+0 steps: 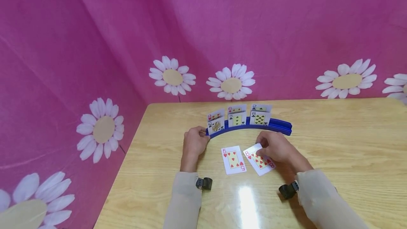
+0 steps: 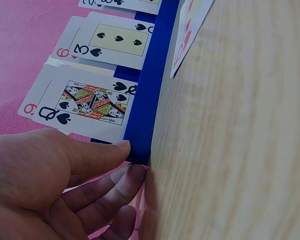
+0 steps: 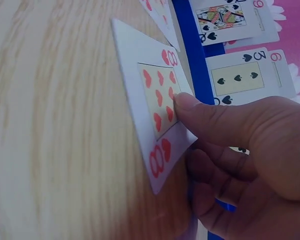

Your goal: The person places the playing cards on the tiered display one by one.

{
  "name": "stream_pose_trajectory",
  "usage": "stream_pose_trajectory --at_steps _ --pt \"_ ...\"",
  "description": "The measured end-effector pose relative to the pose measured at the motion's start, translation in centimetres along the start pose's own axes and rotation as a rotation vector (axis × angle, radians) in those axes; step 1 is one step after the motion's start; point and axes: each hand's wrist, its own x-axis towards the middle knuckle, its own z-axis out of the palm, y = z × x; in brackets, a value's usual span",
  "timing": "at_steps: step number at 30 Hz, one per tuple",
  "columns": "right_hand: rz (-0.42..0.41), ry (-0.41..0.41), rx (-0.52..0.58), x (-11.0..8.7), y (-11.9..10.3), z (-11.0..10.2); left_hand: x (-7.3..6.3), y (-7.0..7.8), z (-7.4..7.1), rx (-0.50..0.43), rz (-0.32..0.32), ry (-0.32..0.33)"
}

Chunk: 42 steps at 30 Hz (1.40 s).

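My right hand [image 1: 276,147] pinches the eight of hearts [image 3: 157,102], thumb on its face and fingers behind it; the card is tilted. Beside it the five of hearts [image 1: 233,165] lies face up on the table. My left hand [image 1: 194,142] holds the left end of a curved blue card holder [image 2: 147,110] between thumb and fingers. Upright in the holder are the queen of spades [image 2: 92,105], three of spades [image 2: 119,40] and a black eight [image 1: 260,118]. Behind these stand a red nine [image 1: 216,114], a red six [image 1: 237,108] and a black two [image 1: 261,108].
The wooden table [image 1: 343,144] meets a pink cloth [image 1: 279,27] with daisies at its back and left edges. A bright light reflection lies on the near part of the table. The holder's right stretch [image 1: 281,124] bears no cards.
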Motion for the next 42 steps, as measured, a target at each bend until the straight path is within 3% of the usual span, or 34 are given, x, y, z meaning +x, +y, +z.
stream_pose_trajectory --at_steps 12,20,31,42 --pt "-0.084 0.084 0.070 -1.3 0.9 -1.6 0.1 -0.1 0.1 -0.003 -0.007 0.013" --pt "-0.024 0.090 0.082 -2.5 1.3 -2.9 -0.2 -0.2 0.1 0.003 0.005 0.017" --pt "-0.061 0.157 0.075 -3.4 2.0 -3.9 -0.3 -0.2 0.2 0.004 0.041 0.030" --pt "-0.131 0.288 0.074 -4.1 2.6 -5.3 -0.4 -0.1 0.1 -0.007 0.027 0.018"
